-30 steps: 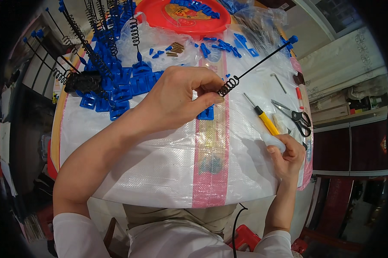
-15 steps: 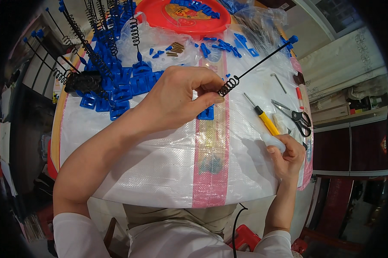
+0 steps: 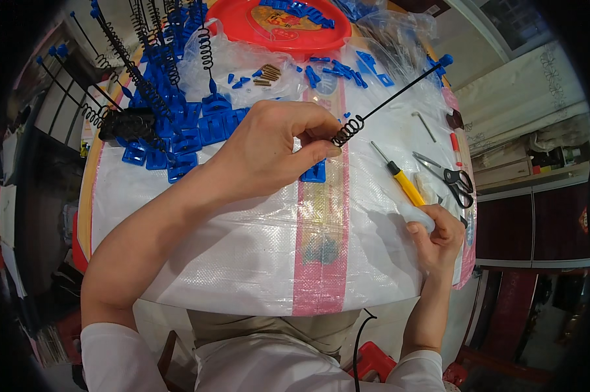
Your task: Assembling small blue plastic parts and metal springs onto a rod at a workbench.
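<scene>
Head view. Left hand (image 3: 269, 144): thumb and forefinger pinching the black coil (image 3: 347, 132) near its lower end, over the tabletop (image 3: 242, 261); a blue block (image 3: 314, 172) shows just below. Rod (image 3: 399, 95) slants up-right. Right hand (image 3: 437, 238): fingers curled round a whitish translucent object (image 3: 418, 215), kind unclear, beside the yellow screwdriver (image 3: 407, 187). My judgement: pinch low, wrist steady, don't squeeze the coil out of line; the long rod would magnify any wobble.

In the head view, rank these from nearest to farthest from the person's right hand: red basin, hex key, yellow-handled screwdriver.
1. Yellow-handled screwdriver, just ahead of the right hand, slightly left.
2. Hex key, farther ahead on the right side.
3. Red basin, at the far side, left of both tools.
</scene>
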{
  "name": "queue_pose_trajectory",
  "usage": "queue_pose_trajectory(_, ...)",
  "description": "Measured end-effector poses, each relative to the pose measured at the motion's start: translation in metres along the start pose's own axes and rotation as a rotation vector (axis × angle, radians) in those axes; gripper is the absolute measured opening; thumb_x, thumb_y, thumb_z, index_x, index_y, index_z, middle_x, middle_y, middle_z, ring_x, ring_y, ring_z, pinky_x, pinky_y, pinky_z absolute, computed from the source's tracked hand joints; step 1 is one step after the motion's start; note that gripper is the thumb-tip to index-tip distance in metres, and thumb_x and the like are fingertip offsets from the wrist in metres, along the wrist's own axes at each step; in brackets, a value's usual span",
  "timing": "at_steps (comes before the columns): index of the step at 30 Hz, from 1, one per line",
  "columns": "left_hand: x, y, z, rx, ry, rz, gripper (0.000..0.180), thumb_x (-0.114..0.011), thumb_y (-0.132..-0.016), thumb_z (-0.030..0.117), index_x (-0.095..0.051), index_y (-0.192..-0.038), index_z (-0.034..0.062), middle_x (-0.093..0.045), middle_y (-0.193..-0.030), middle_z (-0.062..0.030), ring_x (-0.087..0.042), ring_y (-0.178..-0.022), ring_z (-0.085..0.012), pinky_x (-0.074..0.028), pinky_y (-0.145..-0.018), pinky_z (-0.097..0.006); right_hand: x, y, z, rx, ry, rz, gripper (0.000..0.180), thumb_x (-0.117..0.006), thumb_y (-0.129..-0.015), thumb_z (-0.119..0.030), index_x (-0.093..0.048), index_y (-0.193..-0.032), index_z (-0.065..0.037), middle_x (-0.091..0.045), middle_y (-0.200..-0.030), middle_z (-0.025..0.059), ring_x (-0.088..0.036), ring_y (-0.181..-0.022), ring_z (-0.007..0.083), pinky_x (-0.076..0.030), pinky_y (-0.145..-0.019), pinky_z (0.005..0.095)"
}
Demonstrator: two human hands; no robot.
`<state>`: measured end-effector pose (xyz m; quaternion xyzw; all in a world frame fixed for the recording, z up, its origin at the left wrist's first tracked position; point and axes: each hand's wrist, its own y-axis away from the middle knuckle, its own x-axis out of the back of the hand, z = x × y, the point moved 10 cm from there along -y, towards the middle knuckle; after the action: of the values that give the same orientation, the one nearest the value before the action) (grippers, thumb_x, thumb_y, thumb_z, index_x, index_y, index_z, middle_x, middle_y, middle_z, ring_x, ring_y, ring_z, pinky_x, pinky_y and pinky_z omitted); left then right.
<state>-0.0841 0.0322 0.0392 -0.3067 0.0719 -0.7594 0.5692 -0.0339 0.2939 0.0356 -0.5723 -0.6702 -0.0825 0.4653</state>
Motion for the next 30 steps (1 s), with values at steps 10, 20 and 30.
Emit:
queue_pose_trajectory(10,0.0001,0.0004,0.0007,0.006,-0.012,-0.002,0.021,-0.071,-0.084,0.002,-0.07,-0.105,-0.0007,-0.071,-0.089,-0.0079,-0.066,-0.079,-0.0126,-0.052,-0.074,-0.027,-0.001,-0.0004,0.0002,-0.001,0.011,-0.012,0.025,-0.08,-0.075,-0.016,-0.068,-0.088,0.002,-0.068,-0.075,0.0111,-0.064,-0.062,0.0182,-0.046,-0.058,0.0266)
queue_pose_trajectory(20,0.0007,0.0006,0.0009,0.006,0.01,0.004,0.021,-0.07,-0.083,0.001,-0.07,-0.105,-0.0011,-0.071,-0.089,-0.0081,-0.066,-0.08,-0.0128,-0.052,-0.075,-0.028,-0.0007,-0.0013,-0.0024,0.013,0.031,-0.001,0.026,-0.08,-0.076,-0.019,-0.068,-0.087,0.002,-0.067,-0.074,0.0105,-0.063,-0.061,0.0178,-0.046,-0.057,0.0266)
queue_pose_trajectory(30,0.0,0.0001,0.0007,0.021,0.0,-0.005,0.022,-0.07,-0.083,0.0,-0.07,-0.105,-0.0009,-0.071,-0.089,-0.008,-0.066,-0.08,-0.0127,-0.052,-0.075,-0.027,-0.0011,0.0001,0.0,0.018,0.005,-0.004,0.026,-0.08,-0.077,-0.017,-0.068,-0.089,0.002,-0.066,-0.073,0.0105,-0.062,-0.06,0.0172,-0.045,-0.056,0.0262)
